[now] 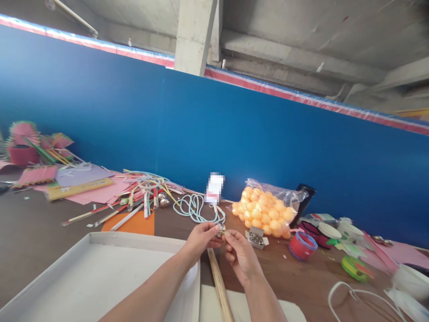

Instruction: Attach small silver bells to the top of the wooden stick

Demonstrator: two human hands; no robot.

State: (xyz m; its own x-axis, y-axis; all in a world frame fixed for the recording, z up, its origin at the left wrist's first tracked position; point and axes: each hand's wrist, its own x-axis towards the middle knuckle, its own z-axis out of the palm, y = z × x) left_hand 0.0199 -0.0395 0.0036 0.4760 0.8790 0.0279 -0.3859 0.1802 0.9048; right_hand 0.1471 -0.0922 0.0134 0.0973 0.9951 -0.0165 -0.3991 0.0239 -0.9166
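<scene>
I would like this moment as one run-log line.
left hand: holds shiny silver ball | right hand: at ball | nearby: wooden stick, clear bag of orange balls

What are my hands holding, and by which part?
Your left hand holds a shiny silver ball by its left side, between thumb and fingers. The right hand is right beside it; whether it grips anything is unclear.

A tray (117,273) lies near left, a cord (197,218) beyond it; farther right, a bag of ping-pong balls (264,208) sits behind a box (257,245).

Glossy metallic ball (220,230), wooden stick (219,286)
</scene>
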